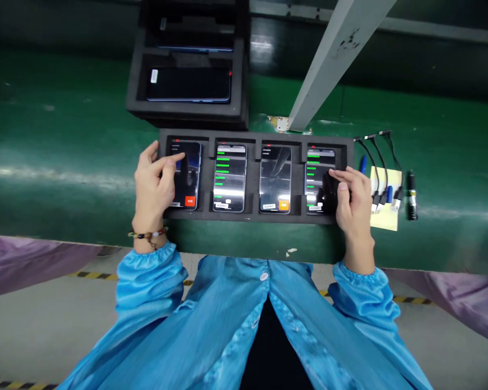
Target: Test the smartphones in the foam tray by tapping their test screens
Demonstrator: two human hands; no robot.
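Observation:
A black foam tray (252,138) on the green belt holds several phones side by side with lit screens. My left hand (156,184) rests at the tray's left end, thumb and a finger stretched onto the leftmost phone (188,181). My right hand (352,197) lies at the right end, fingers spread over the rightmost phone (318,165). Between them sit a phone with green lines (230,176) and a phone with an orange button (275,179). Neither hand holds anything.
A second black foam tray (187,105) with dark phones stands behind. Right of the tray lie several USB cables (380,162) on a yellow card (388,219), a blue pen and a small black cylinder (411,197). A grey post (329,59) slants up behind.

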